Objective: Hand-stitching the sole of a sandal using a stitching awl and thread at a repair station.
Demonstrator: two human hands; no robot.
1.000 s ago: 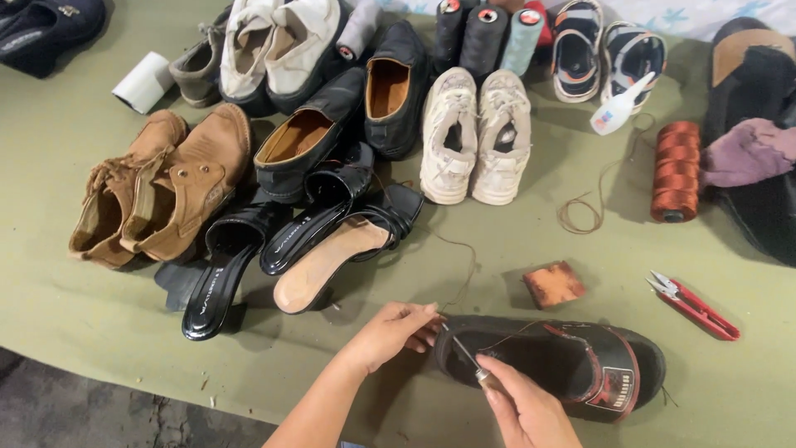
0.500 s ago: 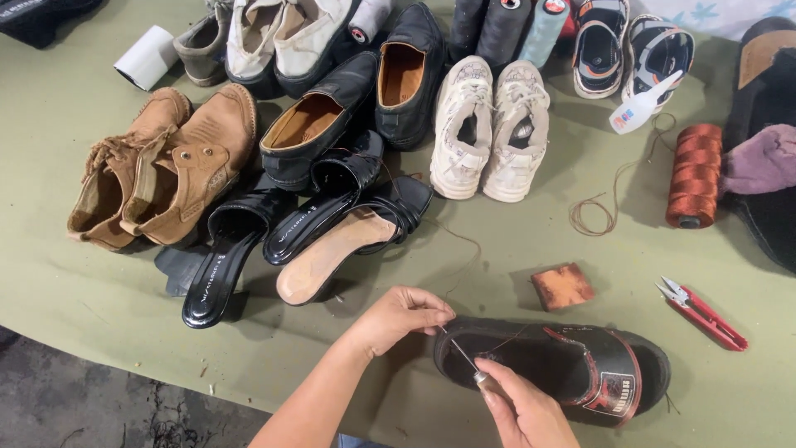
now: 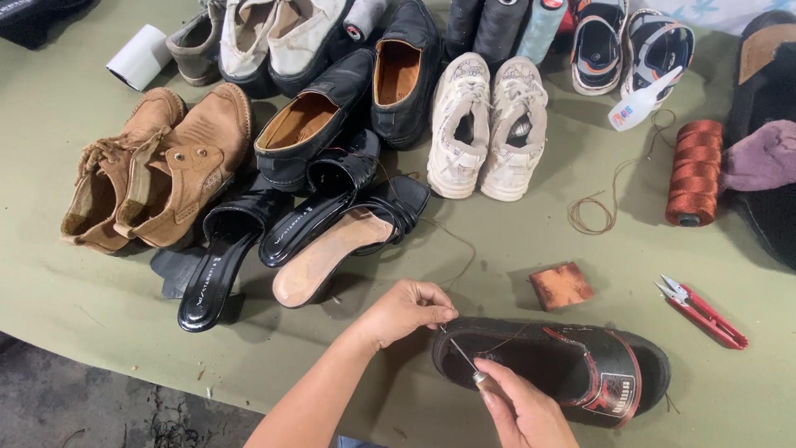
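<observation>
A black slide sandal (image 3: 572, 369) with a red-trimmed strap lies on the green cloth at the bottom middle. My left hand (image 3: 406, 309) pinches a thin brown thread at the sandal's heel end. My right hand (image 3: 518, 406) grips a thin metal awl (image 3: 461, 357), its tip pointing up-left toward my left fingers over the sandal's footbed. The thread runs from my left fingers away over the cloth.
Many shoes lie beyond: tan boots (image 3: 157, 170), black heeled sandals (image 3: 307, 224), black loafers (image 3: 356, 99), white sneakers (image 3: 489, 124). A brown wax block (image 3: 561, 285), red thread snips (image 3: 701, 309), an orange thread spool (image 3: 695, 172) and a glue bottle (image 3: 640, 101) sit right.
My left hand has closed its fingertips onto the thread near the awl tip. The camera view has shifted slightly; my right hand stays on the awl.
</observation>
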